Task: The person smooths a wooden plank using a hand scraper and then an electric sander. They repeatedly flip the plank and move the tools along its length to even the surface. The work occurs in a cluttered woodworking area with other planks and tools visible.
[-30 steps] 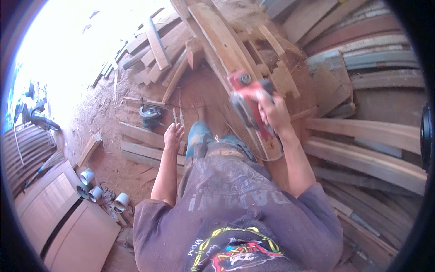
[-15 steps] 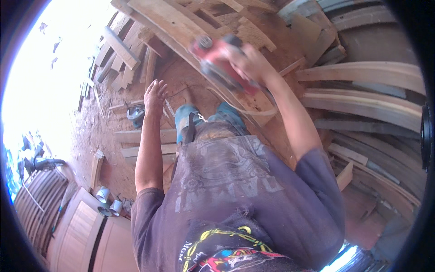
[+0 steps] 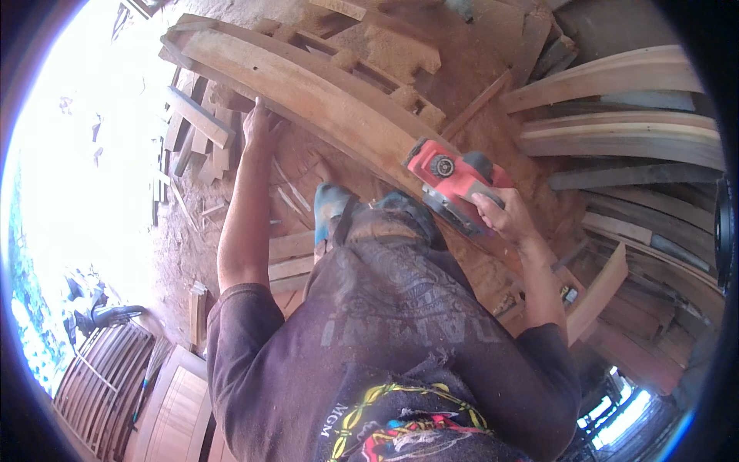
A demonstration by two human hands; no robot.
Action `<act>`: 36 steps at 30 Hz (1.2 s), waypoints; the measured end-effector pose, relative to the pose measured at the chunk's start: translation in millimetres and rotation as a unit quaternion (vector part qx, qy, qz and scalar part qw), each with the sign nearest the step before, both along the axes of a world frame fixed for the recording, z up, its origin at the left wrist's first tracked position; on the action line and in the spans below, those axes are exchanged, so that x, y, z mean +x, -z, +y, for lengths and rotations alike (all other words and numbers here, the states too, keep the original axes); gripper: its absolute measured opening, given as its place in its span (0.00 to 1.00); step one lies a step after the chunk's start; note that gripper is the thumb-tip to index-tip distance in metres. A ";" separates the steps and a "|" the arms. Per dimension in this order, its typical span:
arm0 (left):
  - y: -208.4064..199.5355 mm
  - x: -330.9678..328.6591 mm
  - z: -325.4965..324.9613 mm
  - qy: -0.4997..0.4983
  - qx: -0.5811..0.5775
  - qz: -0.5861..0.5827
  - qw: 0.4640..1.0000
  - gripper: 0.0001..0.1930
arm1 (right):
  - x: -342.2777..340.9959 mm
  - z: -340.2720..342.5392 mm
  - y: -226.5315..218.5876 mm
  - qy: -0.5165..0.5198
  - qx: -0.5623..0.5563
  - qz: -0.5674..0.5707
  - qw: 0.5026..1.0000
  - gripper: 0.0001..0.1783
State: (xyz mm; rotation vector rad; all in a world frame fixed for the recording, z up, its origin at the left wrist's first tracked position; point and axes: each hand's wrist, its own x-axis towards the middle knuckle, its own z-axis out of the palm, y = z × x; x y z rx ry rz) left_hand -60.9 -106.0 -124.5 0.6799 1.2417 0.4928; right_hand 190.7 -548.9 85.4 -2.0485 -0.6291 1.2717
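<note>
My right hand (image 3: pixel 500 212) grips the rear handle of a red electric hand planer (image 3: pixel 454 173). The planer is at the near right end of a long, slightly curved wooden beam (image 3: pixel 308 92). That beam runs diagonally from the far left toward my right side. At the beam's left edge, my left hand (image 3: pixel 262 127) has its fingers stretched out and holds nothing. Whether those fingertips press on the wood or only come close to it, I cannot tell.
Wood offcuts (image 3: pixel 198 119) are heaped beyond my left hand. Sawdust covers the ground (image 3: pixel 296 158). Several curved timbers (image 3: pixel 616 138) are stacked on the right, and a short board (image 3: pixel 596 296) sticks up near my right elbow. A panelled wooden door (image 3: pixel 173 400) lies at lower left.
The planer in my right hand has come back toward me and right, to the beam's near end. My left hand has moved up to the beam's edge. The view has shifted.
</note>
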 end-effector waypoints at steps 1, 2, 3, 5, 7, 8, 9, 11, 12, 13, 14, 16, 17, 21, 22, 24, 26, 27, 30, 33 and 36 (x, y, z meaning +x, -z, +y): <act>-3.5 1.1 4.8 -0.003 0.002 0.016 1.000 0.28 | 0.4 7.4 3.5 -0.008 -0.006 0.006 1.000 0.21; -6.7 1.5 9.6 -0.006 0.003 0.032 0.999 0.28 | 0.3 15.5 3.7 -0.014 -0.009 0.008 1.000 0.21; -8.7 2.8 12.7 -0.015 0.000 0.037 0.999 0.28 | 0.4 24.8 1.7 -0.021 -0.013 0.009 1.000 0.22; -8.7 6.5 15.7 -0.034 -0.012 0.045 0.998 0.28 | -2.8 47.7 -1.3 -0.027 0.007 0.001 1.000 0.20; -6.2 0.3 26.0 -0.040 -0.010 0.038 0.998 0.29 | -12.8 83.4 -1.2 -0.029 0.046 -0.016 0.998 0.22; -4.5 0.8 32.0 -0.041 -0.012 0.031 0.999 0.30 | -17.1 101.3 -1.4 -0.031 0.058 -0.028 0.997 0.23; -2.2 2.4 37.2 -0.026 -0.001 0.051 0.998 0.30 | -18.8 122.2 -0.6 -0.038 0.059 -0.040 0.997 0.23; -0.6 3.6 39.7 0.000 0.020 0.092 0.996 0.30 | -18.4 153.5 6.7 -0.051 0.058 -0.058 0.995 0.25; 7.6 1.7 42.1 0.014 0.030 0.084 0.996 0.30 | -19.1 166.6 12.1 -0.054 0.055 -0.066 0.995 0.26; 23.4 -8.6 44.3 0.022 0.045 0.080 0.996 0.29 | -23.3 187.6 11.5 -0.057 0.055 -0.060 0.995 0.26; 30.6 -15.2 46.4 0.034 0.058 0.077 0.995 0.29 | -25.7 204.0 10.5 -0.064 0.046 -0.051 0.996 0.25; 38.8 -19.8 48.1 0.052 0.059 0.091 0.993 0.27 | -26.7 239.9 11.3 -0.086 0.019 -0.036 0.995 0.25; 37.1 -17.1 46.0 0.055 0.072 0.095 0.991 0.27 | -26.6 257.1 11.0 -0.100 0.000 -0.030 0.995 0.27; 24.3 -7.2 39.1 0.047 0.073 0.095 0.992 0.31 | -36.0 322.5 15.4 -0.108 0.026 -0.055 0.992 0.28; 25.6 -8.5 37.9 0.039 0.057 0.091 0.993 0.32 | -38.1 338.4 16.2 -0.112 0.024 -0.058 0.992 0.28; 46.4 -15.7 36.4 0.030 0.068 0.099 0.992 0.38 | -42.5 372.2 20.9 -0.117 0.038 -0.057 0.991 0.29; 50.8 -14.5 36.4 0.074 0.143 0.157 0.974 0.38 | -46.4 402.1 31.0 -0.112 0.059 -0.052 0.991 0.29; 36.6 -11.3 31.2 0.078 0.137 0.132 0.979 0.36 | -46.0 415.7 38.2 -0.108 0.055 -0.050 0.991 0.29; 42.4 -14.9 23.9 0.083 0.147 0.171 0.971 0.33 | -52.1 463.5 45.5 -0.133 0.082 -0.034 0.987 0.30; 39.8 -10.9 23.1 0.092 0.125 0.178 0.972 0.27 | -55.5 512.1 53.0 -0.157 0.047 -0.052 0.985 0.34; 11.5 -4.9 17.8 0.078 0.149 0.154 0.974 0.26 | -69.4 572.4 61.0 -0.162 0.070 -0.074 0.981 0.35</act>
